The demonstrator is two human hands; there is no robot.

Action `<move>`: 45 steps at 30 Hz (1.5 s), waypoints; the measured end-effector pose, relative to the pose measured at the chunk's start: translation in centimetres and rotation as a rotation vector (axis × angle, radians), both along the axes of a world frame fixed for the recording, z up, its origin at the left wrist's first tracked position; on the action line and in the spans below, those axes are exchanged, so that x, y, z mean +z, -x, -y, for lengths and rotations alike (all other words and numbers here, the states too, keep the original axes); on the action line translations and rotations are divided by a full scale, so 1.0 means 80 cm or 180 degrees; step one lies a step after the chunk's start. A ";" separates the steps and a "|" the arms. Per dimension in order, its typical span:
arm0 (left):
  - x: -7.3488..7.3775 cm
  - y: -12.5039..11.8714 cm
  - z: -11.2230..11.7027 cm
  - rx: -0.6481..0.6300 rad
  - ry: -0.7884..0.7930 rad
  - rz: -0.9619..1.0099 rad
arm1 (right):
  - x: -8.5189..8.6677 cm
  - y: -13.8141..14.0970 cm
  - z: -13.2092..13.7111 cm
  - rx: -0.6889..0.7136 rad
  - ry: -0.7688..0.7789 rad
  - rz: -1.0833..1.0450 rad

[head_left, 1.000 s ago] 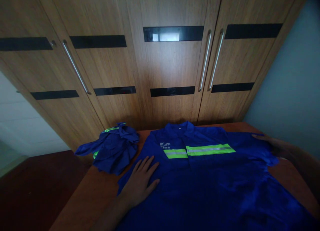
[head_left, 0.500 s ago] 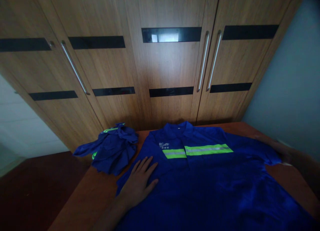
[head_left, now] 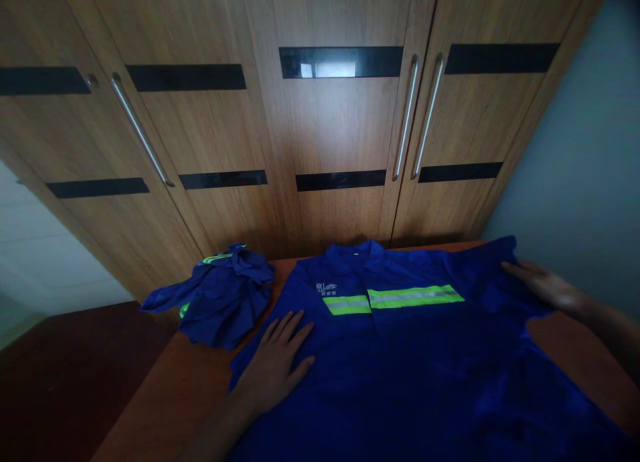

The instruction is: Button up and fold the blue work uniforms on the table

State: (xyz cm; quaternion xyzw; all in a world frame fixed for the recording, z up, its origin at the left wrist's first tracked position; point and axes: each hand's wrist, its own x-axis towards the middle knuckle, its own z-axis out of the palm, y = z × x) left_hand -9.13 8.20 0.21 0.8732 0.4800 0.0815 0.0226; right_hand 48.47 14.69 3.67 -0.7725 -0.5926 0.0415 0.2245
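A blue work jacket lies spread out front side up, its collar toward the wardrobe. Across its chest run bright yellow-green reflective strips, and a white printed logo sits on the left of the chest. My left hand rests flat on the left side of the jacket, fingers spread. At the far right, my right hand holds the end of the jacket's sleeve, whose tip stands up beyond the fingers. Part of that hand's grip is hidden by the cloth and dim light.
A crumpled blue garment with yellow-green trim lies on the left of the reddish-brown table. Behind the table stands a wooden wardrobe with long metal handles. A pale wall borders the right side.
My right hand has moved up and left, carrying the sleeve end toward the wardrobe. The left hand stays flat in the same place on the jacket.
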 end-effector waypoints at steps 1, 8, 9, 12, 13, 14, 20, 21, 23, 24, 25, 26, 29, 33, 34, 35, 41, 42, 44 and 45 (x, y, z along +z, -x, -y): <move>0.000 0.000 0.000 -0.0002 -0.0005 0.0003 | 0.000 0.012 0.007 0.0211 0.0064 0.0063; 0.000 -0.001 0.000 0.0025 0.0017 -0.0037 | -0.074 0.107 0.057 0.1526 0.0314 0.1038; 0.000 -0.001 0.000 0.0024 0.0023 -0.0044 | -0.083 0.112 0.058 0.1503 0.0350 0.1085; -0.002 0.000 0.000 0.0002 0.0002 -0.0025 | -0.088 0.116 0.053 0.1429 0.0371 0.1034; -0.003 0.000 0.000 -0.0006 -0.0018 -0.0008 | -0.085 0.116 0.048 0.1431 0.0350 0.0981; -0.004 0.001 0.000 -0.0017 -0.0034 0.0006 | -0.081 0.115 0.043 0.1444 0.0321 0.0925; -0.005 0.002 -0.001 -0.0017 -0.0061 0.0003 | -0.090 0.098 0.015 0.1313 0.0088 0.0890; -0.005 0.002 -0.001 -0.0009 -0.0065 0.0003 | -0.099 0.093 0.014 0.1215 0.0051 0.0915; -0.003 0.001 -0.001 0.0002 -0.0053 0.0003 | -0.116 0.083 0.013 0.1055 -0.0009 0.0910; -0.002 0.000 -0.001 0.0003 -0.0034 -0.0002 | -0.124 0.079 0.014 0.1003 -0.0024 0.0887; -0.001 0.000 0.000 0.0008 -0.0007 -0.0011 | -0.129 0.076 0.015 0.0969 -0.0030 0.0862; 0.000 -0.001 0.000 0.0011 0.0023 -0.0026 | -0.132 0.074 0.016 0.0950 -0.0021 0.0841; 0.001 -0.001 0.000 0.0012 0.0057 -0.0050 | -0.131 0.073 0.018 0.0943 0.0090 0.0852; 0.000 0.000 0.000 -0.0030 0.0039 -0.0047 | -0.119 0.088 0.009 0.0814 0.0192 0.1144; 0.000 0.000 0.000 -0.0037 0.0045 -0.0058 | -0.115 0.095 0.004 0.0851 0.0162 0.1211; -0.001 0.001 0.000 -0.0040 0.0043 -0.0066 | -0.112 0.102 -0.003 0.0956 0.0121 0.1243; -0.001 0.001 0.000 -0.0048 -0.0007 -0.0075 | -0.108 0.143 -0.059 0.1300 0.0206 0.1001; -0.001 0.001 0.000 -0.0031 0.0003 -0.0092 | -0.110 0.145 -0.067 0.1215 0.0252 0.0980; -0.001 0.000 0.001 0.0007 0.0015 -0.0125 | -0.114 0.145 -0.080 0.1050 0.0286 0.0958; -0.001 0.000 0.001 0.0022 0.0019 -0.0139 | -0.116 0.144 -0.084 0.0979 0.0271 0.0952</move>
